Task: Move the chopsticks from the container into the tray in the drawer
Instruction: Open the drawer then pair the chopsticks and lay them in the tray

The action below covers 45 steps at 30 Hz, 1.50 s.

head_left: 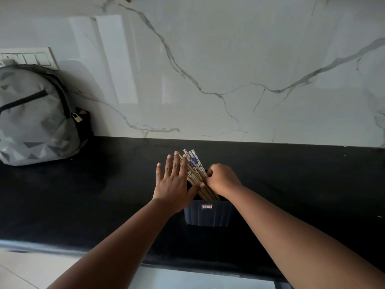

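Both forearms reach over the black counter [83,195] to a dark ribbed container [208,214]. Its chopsticks [194,168] lean up and left, lower ends hidden inside. Left hand [173,184] lies flat against them, fingers spread; right hand [223,178] pinches the bundle, fingertips concealed.

The wall [229,59] behind is glossy white marble with thin grey veins, and it reflects soft daylight in pale vertical bands. Below it runs a black stone bench [83,195]. A white switch panel [28,57] sits on the wall at far left, and a grey backpack [33,117] with a small padlock [77,117] leans under it. Pale floor tiles [20,268] show at the lower left.
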### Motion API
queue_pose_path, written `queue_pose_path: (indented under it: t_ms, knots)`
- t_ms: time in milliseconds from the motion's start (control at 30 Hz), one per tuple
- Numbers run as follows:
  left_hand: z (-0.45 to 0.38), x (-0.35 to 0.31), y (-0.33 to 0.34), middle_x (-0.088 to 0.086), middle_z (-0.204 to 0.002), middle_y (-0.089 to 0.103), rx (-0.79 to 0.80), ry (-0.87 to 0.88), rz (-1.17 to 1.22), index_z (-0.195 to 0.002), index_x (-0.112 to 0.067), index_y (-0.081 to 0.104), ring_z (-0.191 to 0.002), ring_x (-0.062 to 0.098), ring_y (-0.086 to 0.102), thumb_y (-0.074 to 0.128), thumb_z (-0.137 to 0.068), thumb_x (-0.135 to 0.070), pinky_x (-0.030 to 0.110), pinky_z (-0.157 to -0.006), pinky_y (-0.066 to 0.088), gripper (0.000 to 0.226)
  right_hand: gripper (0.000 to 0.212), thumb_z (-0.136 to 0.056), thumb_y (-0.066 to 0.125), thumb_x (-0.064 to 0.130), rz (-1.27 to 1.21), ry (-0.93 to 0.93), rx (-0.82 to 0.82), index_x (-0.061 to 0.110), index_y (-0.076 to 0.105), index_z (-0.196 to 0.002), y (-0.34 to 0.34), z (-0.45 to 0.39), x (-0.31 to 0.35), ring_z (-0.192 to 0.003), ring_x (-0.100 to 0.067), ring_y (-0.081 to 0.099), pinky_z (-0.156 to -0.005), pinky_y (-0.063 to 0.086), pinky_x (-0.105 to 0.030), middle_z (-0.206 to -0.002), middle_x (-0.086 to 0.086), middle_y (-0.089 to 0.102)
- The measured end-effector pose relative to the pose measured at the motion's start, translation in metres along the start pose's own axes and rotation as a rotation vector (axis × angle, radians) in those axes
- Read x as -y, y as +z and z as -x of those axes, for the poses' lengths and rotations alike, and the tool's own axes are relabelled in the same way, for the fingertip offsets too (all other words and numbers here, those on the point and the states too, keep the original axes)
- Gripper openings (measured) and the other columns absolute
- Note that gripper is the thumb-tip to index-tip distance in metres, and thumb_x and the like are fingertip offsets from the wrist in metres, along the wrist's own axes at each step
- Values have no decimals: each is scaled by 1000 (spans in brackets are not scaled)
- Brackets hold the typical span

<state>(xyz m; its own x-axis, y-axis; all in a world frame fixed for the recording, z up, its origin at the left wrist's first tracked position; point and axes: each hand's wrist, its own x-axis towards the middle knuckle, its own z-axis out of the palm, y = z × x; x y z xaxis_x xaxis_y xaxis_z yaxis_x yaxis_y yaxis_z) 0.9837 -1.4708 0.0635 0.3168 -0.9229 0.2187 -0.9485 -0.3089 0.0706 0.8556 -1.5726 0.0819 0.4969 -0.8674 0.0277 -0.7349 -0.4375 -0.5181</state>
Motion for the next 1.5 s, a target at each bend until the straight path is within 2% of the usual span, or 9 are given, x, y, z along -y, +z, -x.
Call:
queue_pose_path:
  t_ms: [267,467,567,767,967,1133,1267,1400,1500]
  knots:
    - [8,-3,-6,8,-158,-28,-109,46,14,-151,-19,-18,-138,27,-39,21,-85,-76,50,-112,-20,95,17,-87,68,27,-152,-95,-191,26,60,-72,-17,11,4,-65,-15,63,-55,45,-27,-71,6,66]
    - [17,-10,-29,0,-160,16,-209,141,297,-152,-33,13,-146,22,6,37,-86,-71,48,-114,10,79,9,-86,71,29,-505,-130,-433,25,67,-80,-52,25,20,-56,4,61,-48,41,-8,-66,10,66]
    - [15,-16,-46,-3,-153,33,-180,121,506,-149,-34,25,-142,20,21,47,-87,-65,45,-110,17,73,6,-88,70,26,-745,-122,-480,22,70,-83,-68,34,36,-72,-10,70,-67,58,-24,-75,3,72]
    - [13,-8,-72,-6,-83,66,57,9,1080,-97,-27,70,-81,14,61,66,-90,-31,28,-79,48,9,3,-86,72,13,-1203,-6,-422,12,72,-84,-78,59,61,-74,-17,74,-64,59,-25,-76,-4,74]
    - [22,12,-88,10,-83,76,333,-57,1287,-85,-10,75,-78,17,74,75,-82,-11,19,-67,55,3,3,-86,72,12,-1268,85,-323,9,70,-86,-70,78,62,-71,-17,74,-68,62,-31,-78,-6,74]
    - [29,20,-91,7,-81,77,364,-71,1118,-86,-9,76,-78,18,75,75,-81,-12,21,-69,57,5,35,-82,76,31,-723,157,-416,11,64,-109,-69,88,56,-102,-26,66,-88,54,-36,-114,-11,67]
    - [30,29,-94,1,-76,77,354,-22,857,-85,-14,76,-76,12,74,74,-83,-17,26,-77,54,4,58,-82,76,26,180,-317,-835,10,52,-132,-81,103,49,-111,-31,51,-87,45,-38,-124,-15,55]
    - [32,30,-102,-1,-70,75,353,14,721,-75,-21,74,-67,4,71,74,-82,-16,20,-66,46,9,31,-89,66,23,316,-526,-241,19,67,-120,-84,108,63,-112,-21,53,-95,37,-32,-120,-1,65]
    - [37,25,-109,-8,-65,73,358,86,606,-78,-26,73,-65,-1,69,73,-83,-16,17,-64,45,11,18,-91,57,19,485,-465,-66,21,72,-100,-72,111,70,-90,-21,61,-78,49,-35,-97,0,69]
